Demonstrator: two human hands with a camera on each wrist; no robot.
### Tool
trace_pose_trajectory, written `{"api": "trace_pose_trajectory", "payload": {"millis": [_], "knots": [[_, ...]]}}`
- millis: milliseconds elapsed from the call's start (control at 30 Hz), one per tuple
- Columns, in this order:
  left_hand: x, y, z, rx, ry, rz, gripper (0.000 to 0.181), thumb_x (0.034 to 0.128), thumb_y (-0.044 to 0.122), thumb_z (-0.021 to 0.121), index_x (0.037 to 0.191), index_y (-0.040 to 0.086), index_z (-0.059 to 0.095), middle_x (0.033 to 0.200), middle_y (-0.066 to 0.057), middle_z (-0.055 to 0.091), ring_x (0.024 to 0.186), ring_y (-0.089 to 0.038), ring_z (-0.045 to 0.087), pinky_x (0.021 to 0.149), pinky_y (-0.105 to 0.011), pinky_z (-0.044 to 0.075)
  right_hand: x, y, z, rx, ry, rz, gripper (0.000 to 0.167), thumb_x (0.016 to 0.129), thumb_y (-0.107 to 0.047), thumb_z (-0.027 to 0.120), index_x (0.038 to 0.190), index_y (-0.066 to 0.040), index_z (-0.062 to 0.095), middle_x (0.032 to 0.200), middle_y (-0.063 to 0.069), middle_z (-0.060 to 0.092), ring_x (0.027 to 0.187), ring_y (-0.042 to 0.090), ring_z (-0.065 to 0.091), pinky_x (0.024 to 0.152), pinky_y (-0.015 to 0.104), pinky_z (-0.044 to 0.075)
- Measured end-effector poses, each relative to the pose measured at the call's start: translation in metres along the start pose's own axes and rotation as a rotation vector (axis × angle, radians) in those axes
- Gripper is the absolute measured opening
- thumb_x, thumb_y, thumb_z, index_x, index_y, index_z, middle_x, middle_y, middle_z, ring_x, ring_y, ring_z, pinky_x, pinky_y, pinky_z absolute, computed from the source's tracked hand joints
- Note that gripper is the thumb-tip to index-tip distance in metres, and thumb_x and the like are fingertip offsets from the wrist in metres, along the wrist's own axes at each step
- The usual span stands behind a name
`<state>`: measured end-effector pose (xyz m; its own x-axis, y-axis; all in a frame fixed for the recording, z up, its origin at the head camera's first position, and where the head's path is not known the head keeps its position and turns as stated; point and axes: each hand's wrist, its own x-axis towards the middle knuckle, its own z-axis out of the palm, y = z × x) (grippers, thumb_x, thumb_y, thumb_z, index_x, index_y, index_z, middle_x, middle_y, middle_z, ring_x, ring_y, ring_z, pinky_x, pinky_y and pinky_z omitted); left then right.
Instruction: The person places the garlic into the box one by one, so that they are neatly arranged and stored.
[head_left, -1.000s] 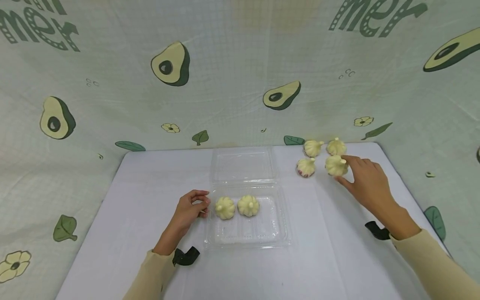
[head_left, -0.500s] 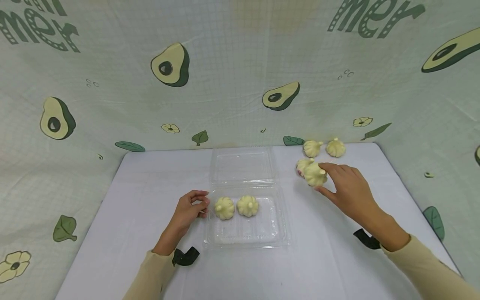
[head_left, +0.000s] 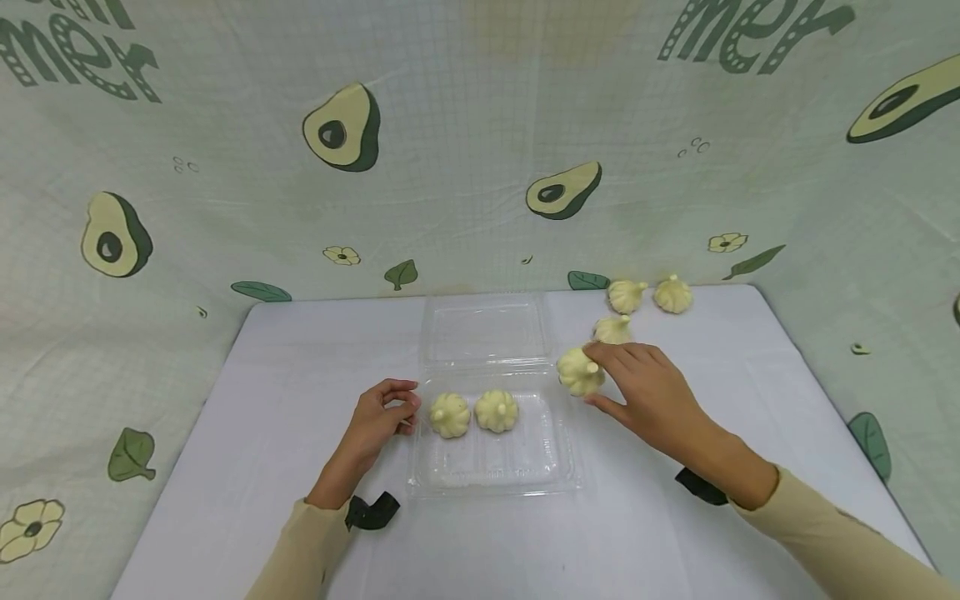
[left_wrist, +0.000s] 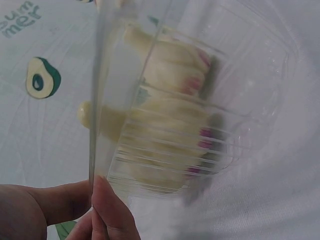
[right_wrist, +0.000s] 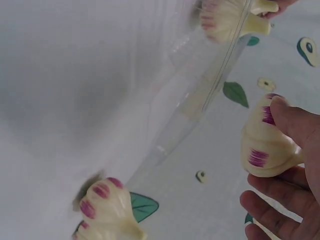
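Observation:
A clear plastic clamshell container [head_left: 517,471] lies unfolded on the table, its lid [head_left: 486,329] laid back. Two garlic bulbs, a left one [head_left: 449,416] and a right one [head_left: 496,412], sit side by side in its base. My left hand [head_left: 381,423] pinches the container's left rim between thumb and fingers, as the left wrist view shows. Above the table near the container's back right corner, my right hand [head_left: 652,400] holds another garlic bulb [head_left: 576,372] between thumb and fingers. In the right wrist view this held bulb [right_wrist: 267,142] shows purple streaks.
Three more garlic bulbs lie at the back right: one nearest the right hand [head_left: 611,330], one behind it [head_left: 626,296], and one farther right [head_left: 673,294]. A cloth printed with avocados [head_left: 562,192] hangs behind the white table [head_left: 315,350].
My right hand has carried the garlic bulb leftward and nearer from the back right group to beside the container. The left hand stays at the container's rim.

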<state>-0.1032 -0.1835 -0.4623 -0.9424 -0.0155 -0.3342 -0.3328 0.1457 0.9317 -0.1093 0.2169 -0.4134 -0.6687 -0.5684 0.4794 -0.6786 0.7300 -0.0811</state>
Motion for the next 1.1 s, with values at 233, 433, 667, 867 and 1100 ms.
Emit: {"api": "trace_pose_trajectory", "payload": {"millis": [233,433,667,867,1100], "knots": [[0.0,0.001,0.0,-0.008,-0.004,0.003,0.032,0.1025,-0.002,0.064,0.134,-0.007,0.06,0.104,-0.01,0.064,0.076,-0.015,0.063,0.064,-0.024,0.059,0.008,-0.013,0.012,0.021,-0.008,-0.07,0.075,0.074,-0.025,0.098,0.136,-0.001,0.063,0.13,0.012,0.07,0.112,0.033,0.066,0.095,0.05,0.054],[0.0,0.001,0.0,-0.005,-0.007,0.008,0.032,0.1027,-0.002,0.064,0.134,-0.008,0.06,0.104,-0.01,0.064,0.075,-0.015,0.063,0.064,-0.024,0.059,0.013,-0.022,0.021,0.029,-0.031,-0.105,0.075,0.074,-0.026,0.099,0.135,-0.001,0.064,0.129,0.011,0.071,0.114,0.032,0.067,0.096,0.05,0.055],[-0.001,0.001,0.0,-0.012,-0.006,0.007,0.032,0.1023,-0.003,0.064,0.134,-0.008,0.06,0.102,-0.009,0.064,0.075,-0.016,0.063,0.063,-0.024,0.059,0.015,-0.029,0.028,0.02,-0.077,-0.127,0.072,0.077,-0.03,0.097,0.135,-0.003,0.065,0.13,0.009,0.071,0.113,0.03,0.067,0.098,0.047,0.055],[-0.001,0.0,0.0,-0.015,-0.008,0.008,0.032,0.1024,-0.002,0.064,0.134,-0.008,0.06,0.103,-0.009,0.064,0.075,-0.015,0.063,0.063,-0.023,0.059,0.014,-0.032,0.033,0.012,-0.102,-0.137,0.071,0.078,-0.031,0.097,0.135,-0.004,0.065,0.131,0.008,0.07,0.114,0.029,0.067,0.099,0.046,0.055],[0.0,0.0,0.0,-0.019,-0.007,0.006,0.033,0.1023,-0.003,0.064,0.134,-0.008,0.06,0.103,-0.009,0.064,0.075,-0.015,0.063,0.062,-0.023,0.058,0.014,-0.033,0.039,-0.029,-0.116,-0.163,0.07,0.079,-0.035,0.096,0.134,-0.005,0.066,0.129,0.007,0.071,0.113,0.028,0.066,0.099,0.044,0.055]]}}
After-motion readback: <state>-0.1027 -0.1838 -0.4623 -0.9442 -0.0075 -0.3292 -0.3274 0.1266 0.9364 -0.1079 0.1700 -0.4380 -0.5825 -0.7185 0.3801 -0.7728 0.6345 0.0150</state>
